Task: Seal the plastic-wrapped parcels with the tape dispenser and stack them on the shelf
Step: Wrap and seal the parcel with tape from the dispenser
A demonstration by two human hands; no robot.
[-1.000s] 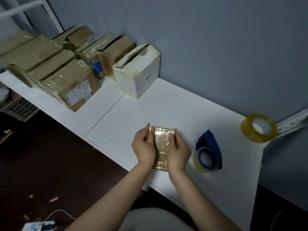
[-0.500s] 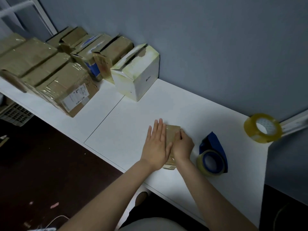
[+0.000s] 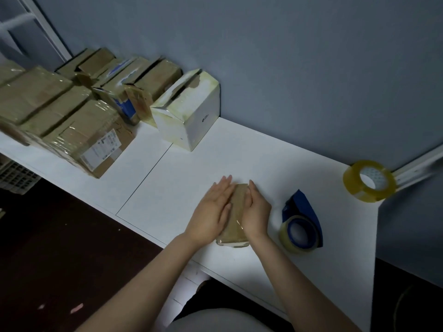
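One small parcel is being held flat on the white bench, close to the front edge, between both hands. The left hand is being laid open over the parcel's 9 o'clock side, its fingers straight and together, pressing down. The right hand is being wrapped round the 3 o'clock edge, with the thumb on top and the fingers curled down the side, so that edge is being gripped.

Judging by this, the wrap or a strip of tape is being smoothed down, and the sealing step is probably being finished rather than begun. The next move is likely being set up as one of two. Either the tape dispenser, lying untouched just beside the parcel at 3 o'clock, is to be picked up by the right hand for another strip, or the parcel is to be lifted and carried to the stack.

The parcel is showing as a brown, oblong, flat block under glossy clear film, with a bright crease of glare along its middle. Whether every seam is closed cannot be told.

Further out, a spare roll of yellowish tape is standing at 2 o'clock. A white box is sitting at 11 o'clock, and a crowd of wrapped cartons is being kept at 10 o'clock.
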